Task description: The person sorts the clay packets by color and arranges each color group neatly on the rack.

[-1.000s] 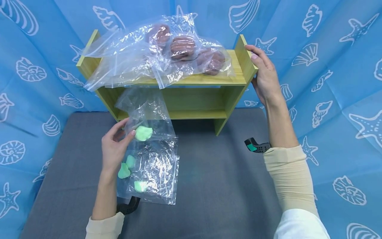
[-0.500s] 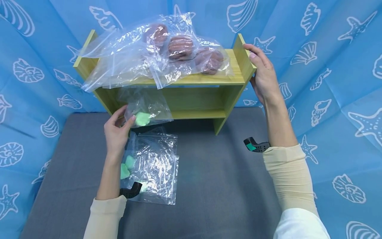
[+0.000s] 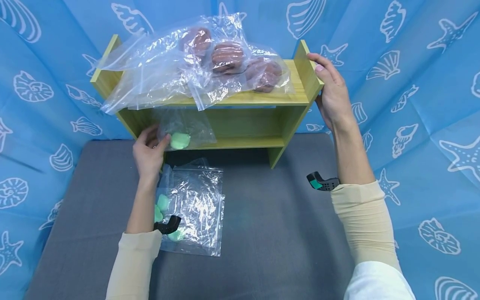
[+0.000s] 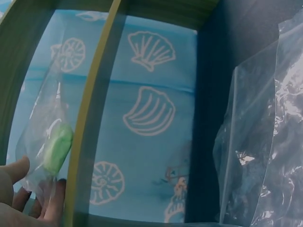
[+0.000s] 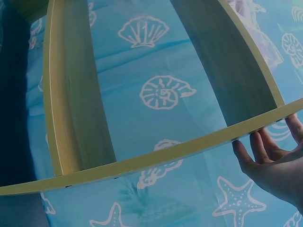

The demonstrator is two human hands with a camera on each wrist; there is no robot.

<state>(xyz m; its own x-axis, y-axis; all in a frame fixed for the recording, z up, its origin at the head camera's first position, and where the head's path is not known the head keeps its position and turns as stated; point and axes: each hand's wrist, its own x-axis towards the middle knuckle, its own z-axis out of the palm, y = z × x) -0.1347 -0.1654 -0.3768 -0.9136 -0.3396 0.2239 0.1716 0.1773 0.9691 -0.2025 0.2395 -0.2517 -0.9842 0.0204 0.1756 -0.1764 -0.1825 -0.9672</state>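
My left hand (image 3: 149,156) pinches the left side of a clear plastic bag (image 3: 196,127) with a light green lump (image 3: 180,141) inside. The bag is at the lower level of a small yellow-green wooden shelf (image 3: 258,143). In the left wrist view, the green lump (image 4: 59,149) hangs right at a shelf board (image 4: 87,101), above the curled fingers (image 4: 56,203). My right hand (image 3: 335,98) holds the shelf's right side panel near its top. The right wrist view shows the right hand's fingertips (image 5: 240,150) against the panel's outer face (image 5: 156,156).
Clear bags (image 3: 228,58) with brown ridged lumps lie across the shelf's top board, their loose ends overhanging its left front. More clear bags (image 3: 196,208) with green pieces lie on the grey table (image 3: 270,233). A blue shell-print curtain (image 3: 420,137) surrounds the table.
My left hand has carried the bag with the green lump forward, off the bags on the table and up to the lower shelf. The right hand stays on the side panel.
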